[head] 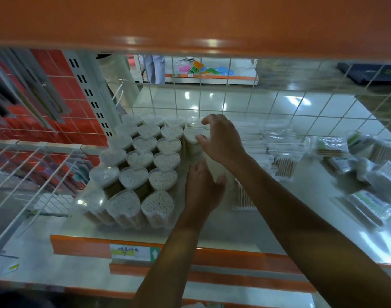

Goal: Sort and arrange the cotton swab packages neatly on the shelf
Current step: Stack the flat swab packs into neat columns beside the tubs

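Farther back, at the rows' (143,161) right flank, the right hand (223,138) clasps an upright heart tub (193,132); left hand (202,190) spread, nearer the shelf's (234,227) front edge.

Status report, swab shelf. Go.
Left hand open beside the heart-shaped swab tubs. Right hand gripping a tub at the block's right edge. Bagged swab packs heaped right, not in the way.

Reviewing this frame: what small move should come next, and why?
Probably the right hand closes on the clear heart-shaped swab tub and presses it flush with its row: the hand arches beside that tub, in a short fourth column; the left hand lies open nearer.
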Available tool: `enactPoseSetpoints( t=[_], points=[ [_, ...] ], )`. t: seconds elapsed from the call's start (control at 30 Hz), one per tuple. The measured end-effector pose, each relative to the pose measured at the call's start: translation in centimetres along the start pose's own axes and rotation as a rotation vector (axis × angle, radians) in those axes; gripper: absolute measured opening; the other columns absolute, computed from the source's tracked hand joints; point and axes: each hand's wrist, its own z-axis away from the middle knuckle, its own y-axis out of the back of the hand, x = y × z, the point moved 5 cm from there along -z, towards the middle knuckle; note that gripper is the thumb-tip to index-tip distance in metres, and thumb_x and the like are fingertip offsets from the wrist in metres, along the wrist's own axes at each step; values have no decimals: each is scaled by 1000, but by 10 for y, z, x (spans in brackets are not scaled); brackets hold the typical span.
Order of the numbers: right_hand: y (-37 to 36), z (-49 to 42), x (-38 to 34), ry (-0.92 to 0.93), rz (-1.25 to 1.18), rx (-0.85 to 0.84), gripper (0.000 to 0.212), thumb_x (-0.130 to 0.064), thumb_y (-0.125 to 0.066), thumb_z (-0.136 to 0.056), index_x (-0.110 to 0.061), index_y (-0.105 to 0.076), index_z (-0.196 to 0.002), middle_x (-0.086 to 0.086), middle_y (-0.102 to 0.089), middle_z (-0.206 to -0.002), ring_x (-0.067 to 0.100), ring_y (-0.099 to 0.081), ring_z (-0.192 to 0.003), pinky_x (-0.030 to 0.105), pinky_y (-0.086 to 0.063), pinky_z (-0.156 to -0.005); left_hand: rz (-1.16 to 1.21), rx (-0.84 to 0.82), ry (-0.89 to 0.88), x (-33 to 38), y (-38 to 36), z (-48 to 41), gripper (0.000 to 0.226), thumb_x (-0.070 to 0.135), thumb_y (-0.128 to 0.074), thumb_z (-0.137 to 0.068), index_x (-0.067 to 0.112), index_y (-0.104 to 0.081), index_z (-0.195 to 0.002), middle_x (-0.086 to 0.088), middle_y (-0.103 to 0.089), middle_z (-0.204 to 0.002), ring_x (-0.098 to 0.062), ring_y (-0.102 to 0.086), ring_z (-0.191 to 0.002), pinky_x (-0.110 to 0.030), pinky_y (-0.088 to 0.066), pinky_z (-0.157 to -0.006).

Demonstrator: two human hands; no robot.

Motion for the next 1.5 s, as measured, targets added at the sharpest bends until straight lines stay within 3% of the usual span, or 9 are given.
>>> enactPoseSetpoints(
  t=[0.2,0.33,0.47,0.6,0.87,1.07,1.2,1.33,1.5],
  points=[
    [25,16,15,8,83,30,40,-23,-62,-88,-9,-56,-125,8,-58,-128,23,-50,-119,27,-38,-97,11,34,-95,21,12,-6,62,21,-61,-88,9,-35,-143,-8,-45,-141,-18,-40,-130,-17,-26,-95],
    [38,29,32,-8,121,24,39,-20,-61,-89,-10,-55,-126,8,-57,-129,22,-48,-122,28,-36,-100,-3,84,-151,40,14,-9,55,22,-60,-91,7,-39,-139,-10,-50,-134,-21,-46,-124,-19,-31,-90],
    [53,43,54,-38,140,7,40,-20,-60,-89,-11,-54,-127,7,-55,-131,22,-46,-124,28,-34,-103,-38,96,-165,64,9,-5,60,25,-57,-93,10,-31,-145,-12,-45,-141,-26,-44,-127,-32,-38,-99],
    [74,56,72,-50,125,23,39,-17,-60,-89,-11,-55,-127,6,-55,-132,22,-44,-127,27,-32,-104,-82,104,-217,91,-6,1,59,26,-55,-94,13,-30,-146,-8,-42,-145,-24,-38,-132,-30,-31,-104],
    [109,85,117,-109,113,14,47,-5,-58,-82,-12,-54,-128,4,-52,-133,22,-39,-128,21,-28,-102,-212,162,-446,141,-51,16,56,6,-66,-80,2,-49,-133,-16,-58,-124,-36,-48,-120,-38,-40,-97],
    [132,110,157,-147,151,34,45,-5,-57,-81,-10,-54,-126,5,-55,-127,19,-44,-123,22,-18,-106,-280,98,-558,166,-100,28,58,7,-68,-78,3,-48,-133,-14,-56,-126,-34,-45,-124,-41,-40,-101],
    [138,126,187,-192,128,77,49,-1,-58,-71,-8,-59,-119,7,-60,-122,21,-47,-120,26,-23,-106,-261,50,-581,180,-128,39,56,8,-68,-79,5,-49,-132,-13,-57,-125,-32,-46,-122,-41,-43,-99],
    [145,141,208,-201,122,126,47,4,-60,-66,-7,-62,-112,7,-64,-115,21,-53,-112,17,-21,-98,-240,26,-617,187,-153,46,55,9,-68,-75,5,-51,-128,-13,-59,-118,-31,-51,-113,-40,-45,-97],
    [143,152,245,-277,176,113,47,-4,-60,-68,-12,-60,-114,6,-61,-114,25,-50,-114,26,-31,-98,-219,-22,-595,190,-182,52,53,10,-61,-78,5,-51,-130,-13,-59,-119,-31,-51,-114,-37,-41,-98]
  ],
)
